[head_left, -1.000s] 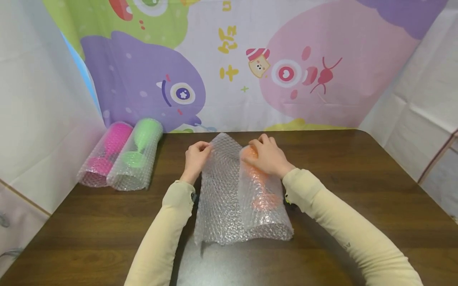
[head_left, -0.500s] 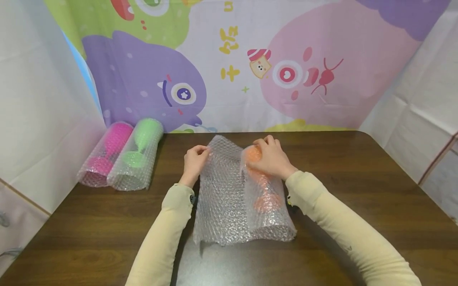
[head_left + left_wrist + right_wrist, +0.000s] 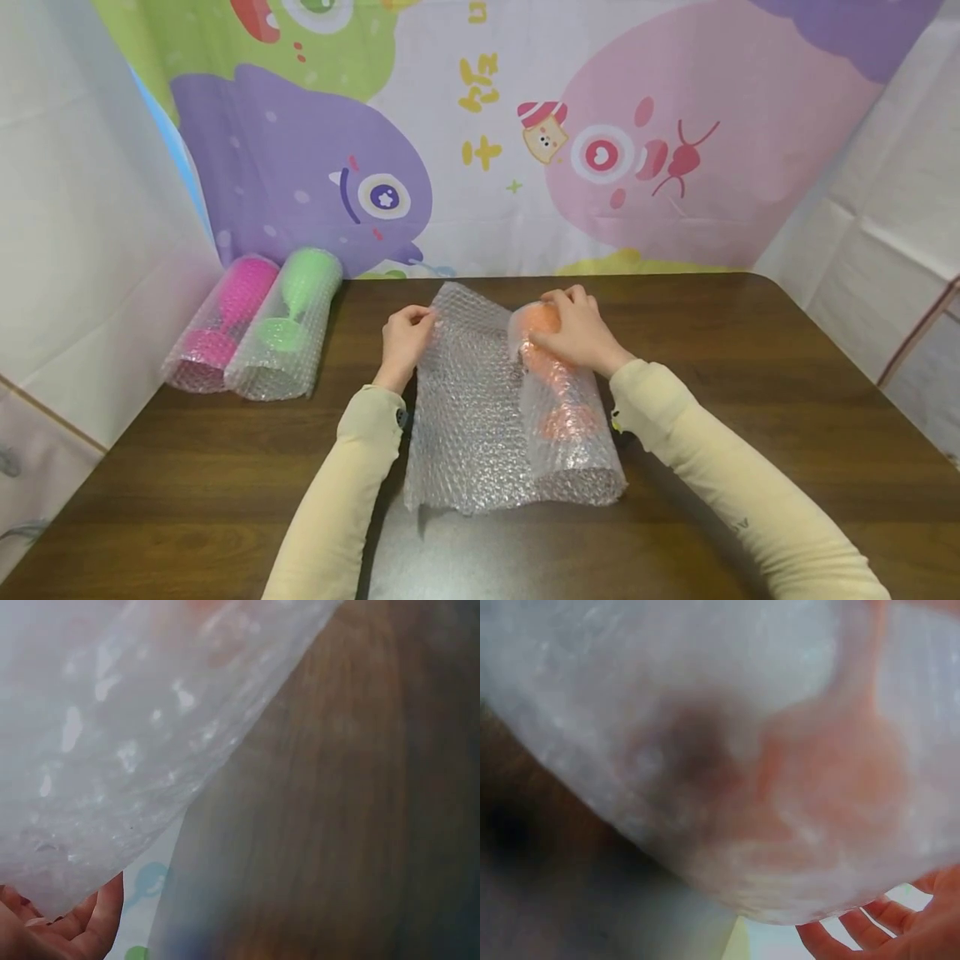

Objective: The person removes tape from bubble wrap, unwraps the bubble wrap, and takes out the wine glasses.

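Note:
An orange goblet [image 3: 567,422] lies inside a rolled part of a bubble wrap sheet [image 3: 472,417] in the head view. My right hand [image 3: 581,333] grips the top of that roll, thumb on the near left side and fingers over the far end. My left hand [image 3: 406,340] pinches the sheet's upper left edge, which is lifted. In the left wrist view the fingertips [image 3: 101,919] hold a corner of the wrap [image 3: 112,750]. In the right wrist view the fingers [image 3: 862,930] lie against the roll, with the orange goblet [image 3: 840,772] blurred through the plastic.
Two wrapped goblets, pink [image 3: 243,292] and green [image 3: 300,287], lie side by side at the table's back left. The wooden table [image 3: 720,358] extends to the right of the wrap. Behind it hangs a cartoon-printed cloth [image 3: 487,225].
The roll with the orange goblet has shifted slightly right with my right hand, showing more flat wrap between the hands. My left hand has moved slightly left and down, still pinching the edge.

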`<state>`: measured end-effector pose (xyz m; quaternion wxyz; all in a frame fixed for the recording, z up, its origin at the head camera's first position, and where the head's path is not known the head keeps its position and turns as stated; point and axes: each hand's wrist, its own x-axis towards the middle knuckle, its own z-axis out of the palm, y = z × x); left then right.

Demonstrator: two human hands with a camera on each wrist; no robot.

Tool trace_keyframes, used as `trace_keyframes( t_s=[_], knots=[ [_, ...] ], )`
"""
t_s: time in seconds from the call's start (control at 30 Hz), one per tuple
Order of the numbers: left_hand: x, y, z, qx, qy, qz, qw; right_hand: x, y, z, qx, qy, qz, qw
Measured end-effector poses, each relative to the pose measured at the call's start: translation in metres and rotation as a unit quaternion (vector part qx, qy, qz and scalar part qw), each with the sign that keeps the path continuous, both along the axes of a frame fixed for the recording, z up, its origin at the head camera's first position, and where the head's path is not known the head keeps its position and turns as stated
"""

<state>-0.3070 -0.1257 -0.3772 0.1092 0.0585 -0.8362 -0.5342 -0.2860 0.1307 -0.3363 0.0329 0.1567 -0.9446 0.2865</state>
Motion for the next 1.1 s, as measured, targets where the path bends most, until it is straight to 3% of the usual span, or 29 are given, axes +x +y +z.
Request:
trace_keyframes(
  t_s=[0.47, 0.77, 1.1],
  knots=[
    [-0.001, -0.003, -0.003, 0.008, -0.010, 0.028, 0.9995, 0.001, 0.007, -0.002, -0.028, -0.009, -0.002, 0.9996],
    [-0.001, -0.006, -0.009, 0.045, -0.025, 0.014, 0.9986, 0.001, 0.012, -0.005, -0.040, -0.017, -0.009, 0.9990],
    [-0.003, -0.008, -0.010, 0.050, -0.044, 0.017, 0.9976, -0.001, 0.019, -0.007, -0.072, -0.012, -0.013, 0.9972]
  ],
)
